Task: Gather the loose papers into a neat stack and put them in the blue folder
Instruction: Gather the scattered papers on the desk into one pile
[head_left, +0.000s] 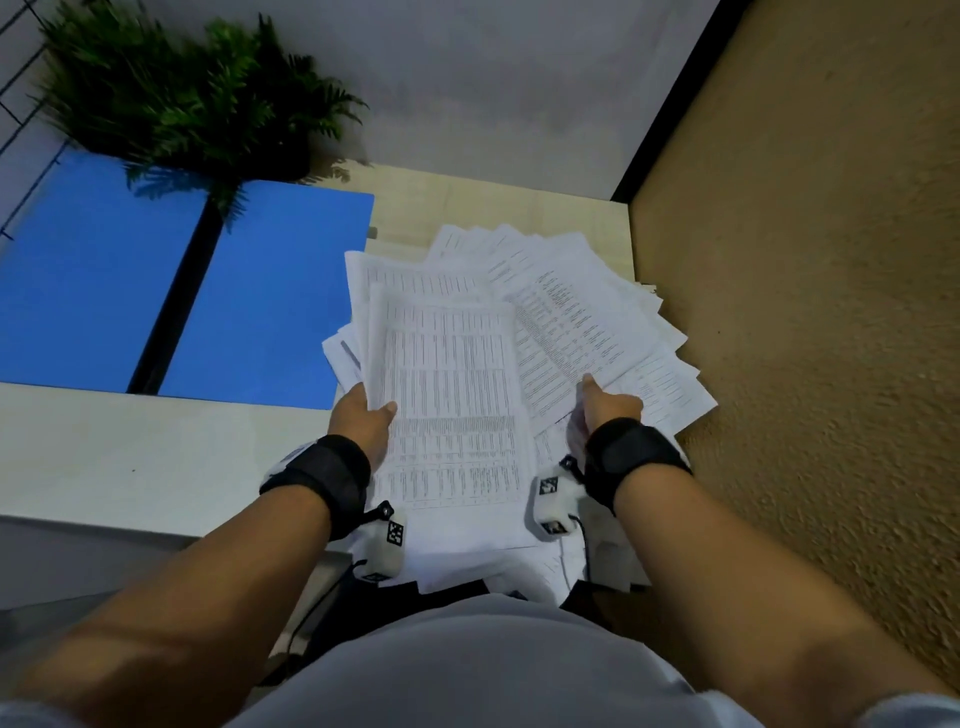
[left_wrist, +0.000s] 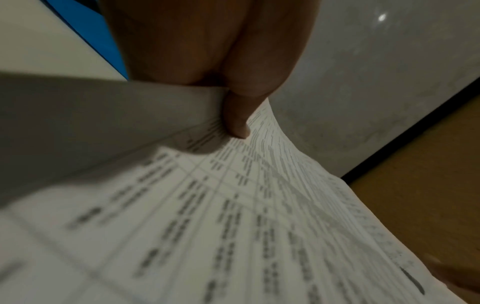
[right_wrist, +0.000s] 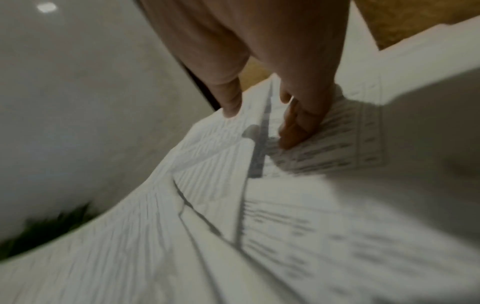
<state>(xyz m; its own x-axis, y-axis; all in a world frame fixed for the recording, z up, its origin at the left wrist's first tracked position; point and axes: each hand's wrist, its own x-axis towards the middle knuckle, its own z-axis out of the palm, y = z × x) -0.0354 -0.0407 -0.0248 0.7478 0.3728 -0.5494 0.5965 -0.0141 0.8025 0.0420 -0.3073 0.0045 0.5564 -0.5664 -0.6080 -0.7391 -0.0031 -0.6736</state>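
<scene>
Several printed white papers (head_left: 467, 374) are fanned out unevenly, lifted off the right end of the desk. My left hand (head_left: 366, 410) grips their left edge, thumb on the top sheet and fingers hidden beneath. In the left wrist view the thumb (left_wrist: 237, 121) presses the printed table on the papers (left_wrist: 233, 216). My right hand (head_left: 605, 402) holds the right part of the bundle, thumb on top. In the right wrist view its fingers (right_wrist: 298, 127) pinch sheets of the papers (right_wrist: 207, 205). The blue folder (head_left: 182, 291) lies open and flat on the desk to the left.
A green fern plant (head_left: 192, 98) stands behind the folder and overhangs it. The pale desk (head_left: 130, 457) runs along the left and front. A textured tan wall (head_left: 805, 312) stands close on the right. A grey wall is behind the desk.
</scene>
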